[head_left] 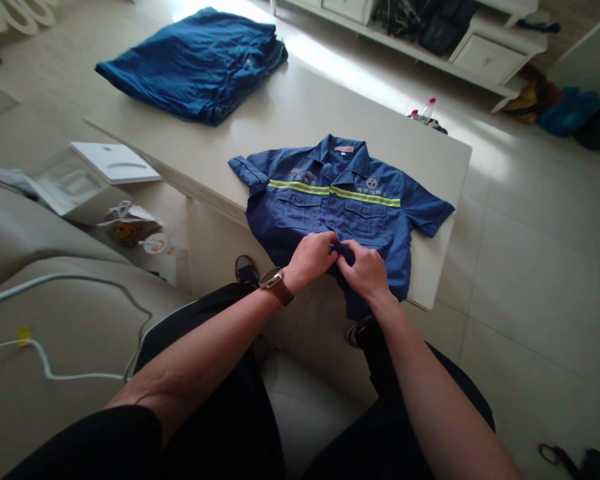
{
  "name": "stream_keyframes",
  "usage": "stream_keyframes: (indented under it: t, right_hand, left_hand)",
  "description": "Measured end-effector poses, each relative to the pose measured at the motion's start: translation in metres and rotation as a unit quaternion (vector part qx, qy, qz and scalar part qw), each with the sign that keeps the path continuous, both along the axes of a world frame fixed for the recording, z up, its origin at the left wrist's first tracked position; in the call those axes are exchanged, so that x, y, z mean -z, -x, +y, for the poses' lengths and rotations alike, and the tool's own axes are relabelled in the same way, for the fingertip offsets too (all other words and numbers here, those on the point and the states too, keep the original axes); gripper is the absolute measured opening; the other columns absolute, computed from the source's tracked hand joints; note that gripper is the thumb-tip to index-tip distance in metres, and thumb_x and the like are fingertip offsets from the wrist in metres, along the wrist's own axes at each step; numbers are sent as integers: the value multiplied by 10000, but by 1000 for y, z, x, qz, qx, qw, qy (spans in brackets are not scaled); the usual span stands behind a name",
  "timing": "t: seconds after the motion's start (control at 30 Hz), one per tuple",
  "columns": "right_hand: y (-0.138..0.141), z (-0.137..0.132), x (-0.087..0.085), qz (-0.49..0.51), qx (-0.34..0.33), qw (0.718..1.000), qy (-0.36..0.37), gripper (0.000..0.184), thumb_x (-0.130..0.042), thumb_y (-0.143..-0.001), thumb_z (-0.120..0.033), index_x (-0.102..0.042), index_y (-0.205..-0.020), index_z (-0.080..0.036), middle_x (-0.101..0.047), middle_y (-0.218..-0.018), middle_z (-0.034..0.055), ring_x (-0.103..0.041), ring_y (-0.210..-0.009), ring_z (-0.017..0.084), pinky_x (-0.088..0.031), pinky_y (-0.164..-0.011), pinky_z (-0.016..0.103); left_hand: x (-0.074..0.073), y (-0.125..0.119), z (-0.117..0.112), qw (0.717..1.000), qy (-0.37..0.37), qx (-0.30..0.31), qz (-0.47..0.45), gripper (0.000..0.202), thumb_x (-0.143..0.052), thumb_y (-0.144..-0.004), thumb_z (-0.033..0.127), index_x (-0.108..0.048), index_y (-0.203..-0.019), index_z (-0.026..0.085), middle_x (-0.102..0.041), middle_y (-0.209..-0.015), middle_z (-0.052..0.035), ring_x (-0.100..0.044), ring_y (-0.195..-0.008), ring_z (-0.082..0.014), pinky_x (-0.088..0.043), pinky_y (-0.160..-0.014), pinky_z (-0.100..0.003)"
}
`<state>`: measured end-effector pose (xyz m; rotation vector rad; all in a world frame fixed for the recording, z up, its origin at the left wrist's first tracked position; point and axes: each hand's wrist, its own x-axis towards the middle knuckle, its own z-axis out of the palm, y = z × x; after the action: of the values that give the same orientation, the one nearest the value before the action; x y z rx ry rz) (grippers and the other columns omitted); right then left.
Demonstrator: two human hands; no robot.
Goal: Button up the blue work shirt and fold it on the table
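A blue short-sleeved work shirt (300,217) lies face up on the table, its collar away from me and its lower part hanging over the near edge. Yellow-green reflective strips cross its chest above two flap pockets. My left hand (314,255), with a watch (275,283) on the wrist, pinches the front placket about halfway down. Right beside it, my right hand (365,270) is closed on the same placket, the fabric bunched between my fingers. Any button there is hidden by my fingertips.
Folded blue clothing (195,63) rests on the far left of the pale table (300,100). Left of the table are a white box (115,162), a paper bag (130,223) and a sofa (40,267) with a white cable. A TV cabinet (490,57) stands beyond.
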<state>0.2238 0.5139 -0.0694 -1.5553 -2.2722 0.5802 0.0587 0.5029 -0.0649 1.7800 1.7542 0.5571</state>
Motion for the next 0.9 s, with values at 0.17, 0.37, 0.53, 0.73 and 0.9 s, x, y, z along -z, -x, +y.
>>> stream_keyframes:
  t: [0.17,0.37,0.53,0.73,0.9]
  right_hand:
    - [-1,4,-4,36,4,999,39,270,-601,-919,-396,-785,-1054,-251,-777,-855,72,-708,-774,267,-474,-729,350]
    - [-7,8,1,59,-5,997,46,270,-550,-934,-346,-810,-983,-292,-806,-964,65,-736,-908,295,-510,-806,380]
    - [-5,11,8,75,14,996,43,267,-572,-916,-331,-815,-1021,-300,-809,-1001,59,-738,-937,304,-523,-843,408]
    - [-1,11,9,77,32,995,45,190,-637,-904,-376,-799,-924,-277,-777,-935,66,-707,-890,283,-503,-796,379]
    - [4,8,7,59,32,998,-2,172,-591,-914,-329,-732,-868,-242,-695,-964,81,-647,-926,264,-493,-802,367]
  left_hand:
    - [-1,4,3,1000,-4,0,-12,208,-656,-838,158,-792,-989,203,-764,-814,-46,-706,-808,-207,-531,-824,-309]
    - [-2,5,4,1000,22,6,11,254,-623,-853,152,-811,-1005,228,-776,-888,-62,-707,-851,-212,-536,-826,-310]
    - [-2,7,6,1000,9,26,5,237,-601,-856,140,-816,-931,210,-768,-861,-67,-694,-839,-206,-524,-832,-307]
    - [-4,10,6,998,-14,55,5,235,-585,-839,122,-811,-857,186,-766,-849,-74,-664,-784,-193,-505,-795,-300]
    - [-3,9,7,999,-2,48,3,246,-597,-831,128,-826,-892,193,-773,-839,-72,-668,-776,-190,-511,-788,-294]
